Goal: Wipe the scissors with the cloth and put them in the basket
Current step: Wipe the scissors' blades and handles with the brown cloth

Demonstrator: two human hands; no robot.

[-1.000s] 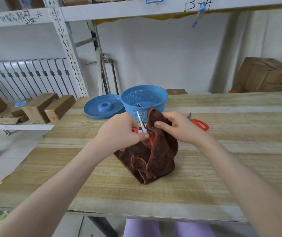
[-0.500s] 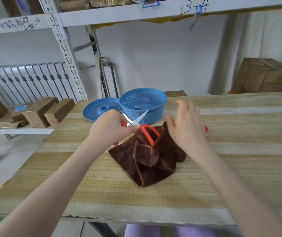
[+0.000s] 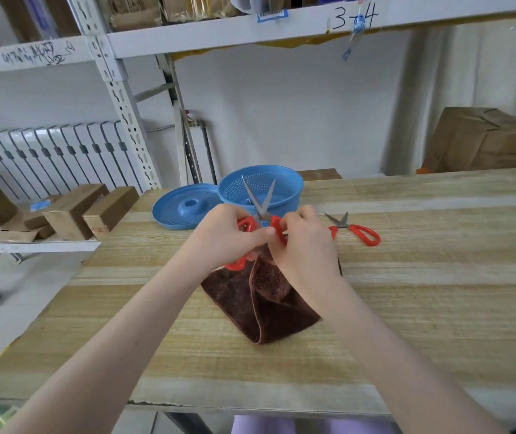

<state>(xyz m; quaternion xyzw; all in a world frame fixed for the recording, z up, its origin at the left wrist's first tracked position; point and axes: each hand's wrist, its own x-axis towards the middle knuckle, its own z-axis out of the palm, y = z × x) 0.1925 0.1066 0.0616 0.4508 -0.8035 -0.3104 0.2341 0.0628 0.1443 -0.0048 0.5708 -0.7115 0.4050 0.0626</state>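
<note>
Your L hand & R hand each grip a handle of scissors, blades spread, above cloth, before basket.

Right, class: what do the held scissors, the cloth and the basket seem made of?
The held scissors: grey, shiny blades, likely steel; glossy red handles, likely plastic. The cloth: brown fuzzy pile, probably terry or microfibre. The basket: smooth blue, finely perforated, likely moulded plastic.
</note>
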